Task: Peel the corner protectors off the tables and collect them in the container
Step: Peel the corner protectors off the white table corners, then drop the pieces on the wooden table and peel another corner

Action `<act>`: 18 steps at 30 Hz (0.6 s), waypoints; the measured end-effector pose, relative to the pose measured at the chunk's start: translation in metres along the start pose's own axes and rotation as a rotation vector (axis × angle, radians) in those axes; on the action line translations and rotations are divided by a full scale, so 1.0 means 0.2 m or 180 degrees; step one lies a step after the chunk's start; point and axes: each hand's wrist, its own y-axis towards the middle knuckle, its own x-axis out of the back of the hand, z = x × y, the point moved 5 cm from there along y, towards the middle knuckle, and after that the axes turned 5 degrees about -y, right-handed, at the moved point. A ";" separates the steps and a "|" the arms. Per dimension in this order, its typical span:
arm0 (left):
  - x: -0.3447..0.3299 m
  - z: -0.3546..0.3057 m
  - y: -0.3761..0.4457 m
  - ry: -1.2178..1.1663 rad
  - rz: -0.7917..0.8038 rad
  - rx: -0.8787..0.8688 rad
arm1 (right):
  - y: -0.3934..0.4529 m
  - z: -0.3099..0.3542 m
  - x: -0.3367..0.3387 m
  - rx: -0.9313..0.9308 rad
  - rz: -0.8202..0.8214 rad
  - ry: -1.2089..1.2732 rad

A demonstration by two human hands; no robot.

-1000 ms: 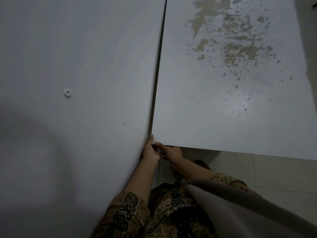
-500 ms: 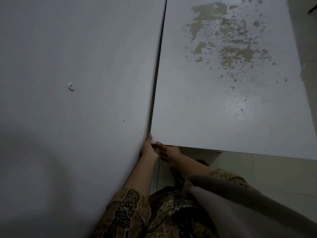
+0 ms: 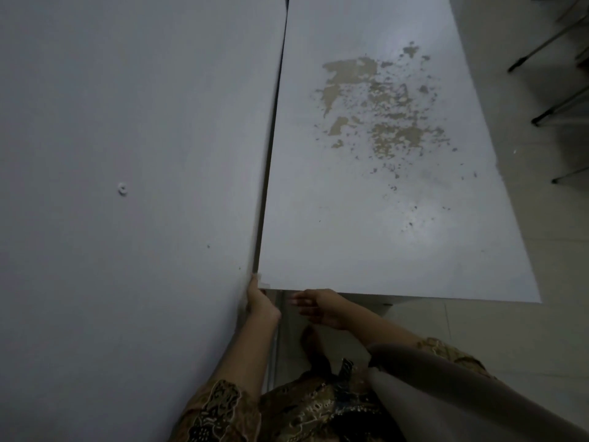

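Two grey tables are seen side by side, parted by a narrow dark gap: the left table (image 3: 127,154) and the right table (image 3: 398,218), whose top is marked by a patch of worn, flaking paint (image 3: 379,113) toward its far half. The left hand (image 3: 259,303) is laid against the left table's edge at the near end of the gap, its thumb reaching up to the near left corner of the right tabletop, where a small pale piece, probably the corner protector (image 3: 264,281), is faintly seen; whether it is pinched cannot be told. The right hand (image 3: 318,306) is held just below the right table's near edge with fingers loosely extended toward the left hand, gripping nothing. Half a second ago its fingers were set on that corner beside the left hand; it has since been drawn back and apart. The view has also been raised, so more floor (image 3: 526,74) and dark chair legs (image 3: 548,39) are now taken in beyond the right table's far right edge. A small white ring (image 3: 122,188) lies on the left tabletop. Patterned sleeves (image 3: 220,413) are seen below.
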 end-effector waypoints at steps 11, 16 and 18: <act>-0.32 0.34 -0.39 0.0773 -0.0476 -0.0909 | -0.37 0.19 0.63 0.0777 -0.0572 -0.0435; -0.57 0.79 -0.59 0.0916 0.0127 -0.0705 | -0.67 0.22 1.08 0.1301 -0.0847 -0.0964; -0.66 0.97 -0.67 0.0988 0.0314 -0.0667 | -0.80 0.24 1.26 0.1435 -0.0928 -0.1183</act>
